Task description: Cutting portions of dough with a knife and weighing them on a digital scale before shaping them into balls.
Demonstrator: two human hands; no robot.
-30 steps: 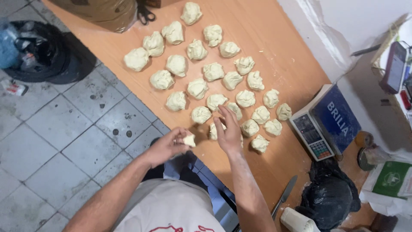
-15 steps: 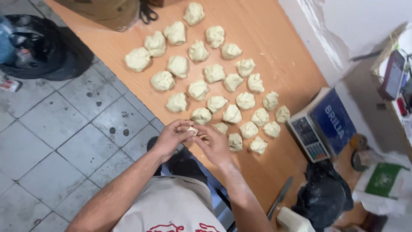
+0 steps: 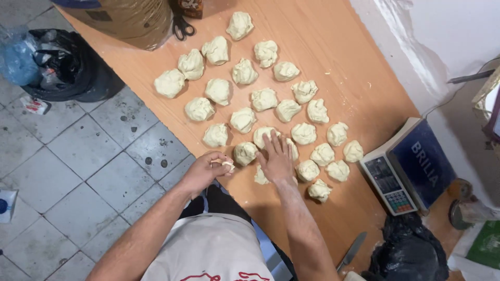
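Left hand: your left hand (image 3: 200, 171) sits at the near table edge, fingers curled shut around a small dough scrap (image 3: 227, 165) pinched at the fingertips.
Right hand: your right hand (image 3: 276, 158) lies flat and open, palm down, fingers spread, pressing on a dough piece (image 3: 260, 176) of which only the near edge shows under the palm.
Fingers: your right fingertips (image 3: 274, 138) reach over a ball in the nearest rows.
Between the hands: one dough ball (image 3: 245, 153) sits just beside your left fingertips and touches the thumb side of your right hand.
Dough balls: the rest of the balls (image 3: 265, 99) lie in loose diagonal rows across the table, most apart from each other, a few near your right hand touching.
Table: the orange-brown table (image 3: 344, 67) runs from far left to near right, with a few crumbs on it.
Scale: a blue and white scale (image 3: 409, 166) stands at the right edge, well apart from your hands.
Knife: a knife (image 3: 351, 251) lies at the near table edge beside your right forearm.
Scissors: scissors (image 3: 182, 27) lie at the far end, next to a brown sack (image 3: 130, 18).
Floor: grey tiles (image 3: 67, 156) on your left, with a black bag (image 3: 67, 70) of rubbish against the table.
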